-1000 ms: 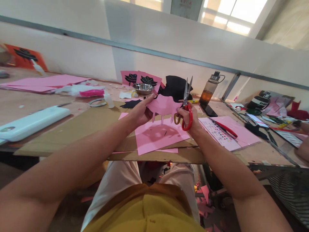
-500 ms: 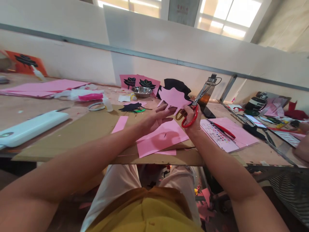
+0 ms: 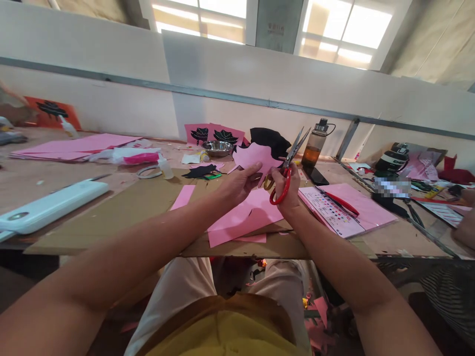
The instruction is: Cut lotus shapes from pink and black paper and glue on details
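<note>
My left hand (image 3: 245, 184) pinches a pink paper cutout (image 3: 253, 155) with a jagged outline, its thumb lying on the near face. Beside it, my right hand (image 3: 291, 190) is closed round a pair of scissors (image 3: 296, 148) with one red handle loop and one yellowish one. The blades point up and away, slightly apart, clear of the cutout. My right fingertips are at the cutout's right edge; whether they grip it I cannot tell. Below both hands, pink paper (image 3: 237, 225) lies on a cardboard sheet (image 3: 122, 207).
Behind the cutout are black cut paper (image 3: 269, 141) and a metal bowl (image 3: 218, 148). At the right stand a bottle (image 3: 312, 148), a phone (image 3: 315, 175) and a printed pad (image 3: 330, 210) with a red-handled tool. A white device (image 3: 55, 200) lies left. A person's arm (image 3: 465, 225) shows far right.
My left hand has gone from spread fingers to a pinch on the cutout. The cutout has turned and come lower, and the scissors have tilted more upright. The camera view has shifted slightly.
</note>
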The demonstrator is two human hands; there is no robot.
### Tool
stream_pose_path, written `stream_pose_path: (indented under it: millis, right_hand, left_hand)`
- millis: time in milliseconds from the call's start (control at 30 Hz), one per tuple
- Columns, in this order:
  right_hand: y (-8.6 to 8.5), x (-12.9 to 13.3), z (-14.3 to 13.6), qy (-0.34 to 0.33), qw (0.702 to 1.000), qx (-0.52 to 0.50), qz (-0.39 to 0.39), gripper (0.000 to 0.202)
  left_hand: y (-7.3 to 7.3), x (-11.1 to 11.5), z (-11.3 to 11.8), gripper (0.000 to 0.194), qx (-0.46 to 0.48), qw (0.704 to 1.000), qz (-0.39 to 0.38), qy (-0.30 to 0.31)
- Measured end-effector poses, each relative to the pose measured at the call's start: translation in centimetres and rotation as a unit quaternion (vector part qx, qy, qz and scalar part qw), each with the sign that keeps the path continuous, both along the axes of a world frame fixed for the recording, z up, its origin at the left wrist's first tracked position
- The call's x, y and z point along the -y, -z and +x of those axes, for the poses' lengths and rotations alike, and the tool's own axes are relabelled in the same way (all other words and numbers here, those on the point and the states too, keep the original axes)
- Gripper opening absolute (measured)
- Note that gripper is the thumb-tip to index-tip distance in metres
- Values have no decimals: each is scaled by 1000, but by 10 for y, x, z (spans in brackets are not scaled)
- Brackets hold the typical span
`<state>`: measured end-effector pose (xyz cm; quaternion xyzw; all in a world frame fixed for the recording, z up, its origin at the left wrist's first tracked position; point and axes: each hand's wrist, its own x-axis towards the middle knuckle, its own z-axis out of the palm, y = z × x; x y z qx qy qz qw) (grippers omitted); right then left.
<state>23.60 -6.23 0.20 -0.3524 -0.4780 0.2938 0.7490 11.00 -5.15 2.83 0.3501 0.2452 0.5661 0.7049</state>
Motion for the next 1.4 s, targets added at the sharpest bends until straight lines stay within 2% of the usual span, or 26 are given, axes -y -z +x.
stream_pose_path:
  millis: [167, 333, 467, 600, 767, 833, 933, 1033, 1100, 1167, 1233, 1333, 1400]
  right_hand:
    - [2, 0, 7, -81, 996, 44, -4, 44]
    - [0, 1, 15, -130, 991, 20, -32, 46]
    - [-4, 0, 19, -176, 981, 47, -70, 47]
    - [-11, 1, 26, -175, 971, 138, -91, 43]
    - [-17, 3, 33, -156, 942, 271, -122, 46]
    - [-17, 1, 33, -145, 947, 256, -127, 50]
    - [-14, -2, 32, -132, 973, 163, -95, 55]
    - [-14, -4, 32, -132, 985, 85, -66, 60]
    - [-15, -3, 32, -141, 986, 53, -72, 62]
    - [-17, -1, 32, -146, 985, 46, -85, 63]
    - [-18, 1, 30, -145, 983, 60, -98, 63]
    - [-16, 2, 26, -160, 976, 97, -110, 59]
    - [-13, 1, 24, -173, 972, 115, -108, 51]
  left_hand:
    - [-1, -11, -17, 27, 6, 1000, 18, -20]
    - [-2, -23, -43, 27, 2, 999, 9, -46]
    - [-3, -27, -48, 24, 10, 998, 42, -41]
    - [-7, -31, -52, 21, -16, 997, 55, -42]
    - [-13, -40, -67, 24, -70, 995, 51, -49]
    - [-15, -41, -70, 22, -70, 995, 41, -57]
    - [-12, -40, -70, 19, -78, 996, 32, -38]
    - [-4, -38, -65, 18, -112, 992, 56, 21]
    - [4, -37, -63, 28, -143, 984, 86, 70]
    - [10, -37, -62, 40, -178, 972, 119, 98]
    - [13, -38, -62, 45, -228, 958, 147, 90]
    - [14, -35, -63, 43, -307, 933, 177, 67]
    - [12, -31, -61, 39, -310, 931, 184, 58]
